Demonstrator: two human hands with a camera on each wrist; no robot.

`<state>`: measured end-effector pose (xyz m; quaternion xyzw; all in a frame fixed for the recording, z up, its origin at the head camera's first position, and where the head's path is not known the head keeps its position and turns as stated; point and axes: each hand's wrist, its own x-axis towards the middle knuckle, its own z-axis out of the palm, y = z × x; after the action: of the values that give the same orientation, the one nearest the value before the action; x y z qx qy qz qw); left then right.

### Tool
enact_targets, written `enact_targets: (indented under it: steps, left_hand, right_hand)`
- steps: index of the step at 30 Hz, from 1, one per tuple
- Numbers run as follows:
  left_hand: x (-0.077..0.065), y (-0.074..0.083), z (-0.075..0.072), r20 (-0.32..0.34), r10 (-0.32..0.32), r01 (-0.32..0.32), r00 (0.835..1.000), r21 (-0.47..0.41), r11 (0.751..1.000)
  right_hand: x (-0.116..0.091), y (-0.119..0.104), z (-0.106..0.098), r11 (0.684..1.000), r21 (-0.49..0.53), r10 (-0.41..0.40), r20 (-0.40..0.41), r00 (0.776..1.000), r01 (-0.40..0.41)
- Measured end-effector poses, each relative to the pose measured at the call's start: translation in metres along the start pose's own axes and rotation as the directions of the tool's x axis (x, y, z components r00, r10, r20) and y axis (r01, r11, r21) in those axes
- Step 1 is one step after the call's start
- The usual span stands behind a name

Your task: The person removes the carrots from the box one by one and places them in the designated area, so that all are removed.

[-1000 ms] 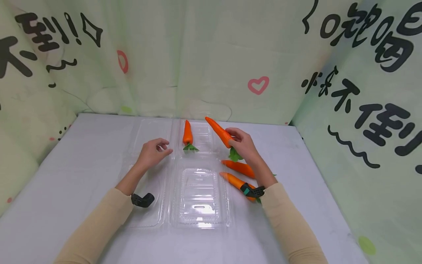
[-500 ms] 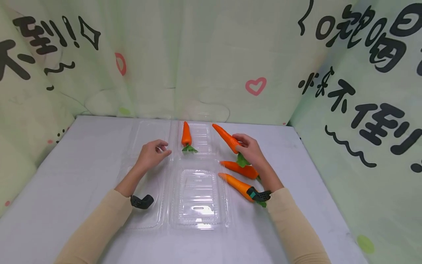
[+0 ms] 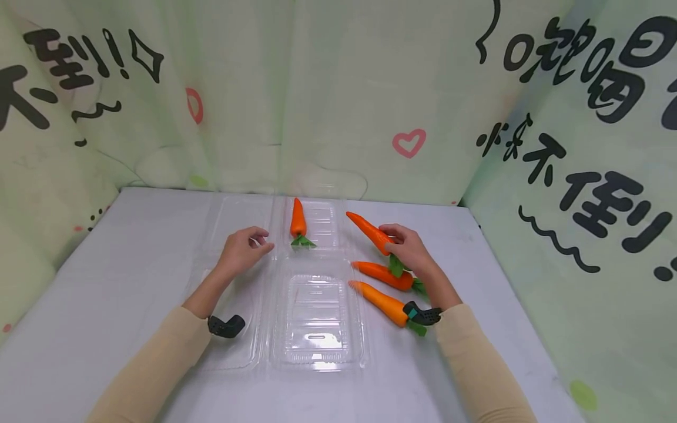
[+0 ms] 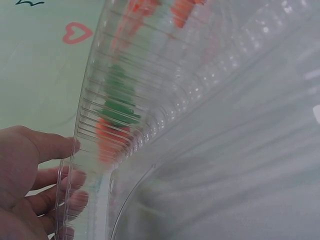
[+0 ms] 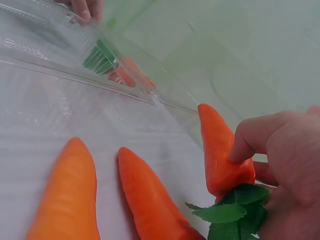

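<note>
My right hand [image 3: 409, 247] pinches an orange carrot [image 3: 370, 232] near its leafy end, right of the far clear plastic container [image 3: 324, 226]. In the right wrist view, the thumb presses against the held carrot [image 5: 217, 150], its green leaves hanging below. Another carrot [image 3: 298, 218] lies in the far container, tip pointing away. My left hand [image 3: 244, 251] is at that container's left side. In the left wrist view, thumb and fingers of the left hand [image 4: 40, 175] are around the ribbed clear plastic wall [image 4: 85, 120]. Two more carrots, an upper one [image 3: 383, 274] and a lower one [image 3: 381, 301], lie under the right arm.
A second clear container [image 3: 317, 352] stands in front of the far one, with clear lid halves [image 3: 238, 346] spread to the left. All this is on a white table [image 3: 132, 264]. A pale green curtain [image 3: 338, 88] with black writing encloses the back and sides.
My right hand has moved to the right and a little nearer, carrying its carrot away from the far container toward the two lying carrots. The left hand has stayed in place.
</note>
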<state>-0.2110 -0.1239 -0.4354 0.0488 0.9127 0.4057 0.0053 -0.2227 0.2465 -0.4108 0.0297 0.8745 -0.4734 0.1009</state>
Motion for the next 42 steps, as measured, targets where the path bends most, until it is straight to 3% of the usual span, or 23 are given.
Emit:
enact_targets:
  steps: [11, 42]
  left_hand:
    - [0.001, 0.002, -0.001, -0.008, -0.003, 0.003, 1.0, 0.001, 1.0]
    - [0.002, -0.001, 0.003, -0.002, -0.009, 0.009, 1.0, 0.017, 1.0]
  right_hand:
    - [0.002, 0.006, -0.012, 0.999, -0.026, -0.039, 0.021, 0.999, 0.04]
    - [0.002, 0.034, -0.018, 0.99, -0.139, 0.004, 0.137, 0.991, 0.015]
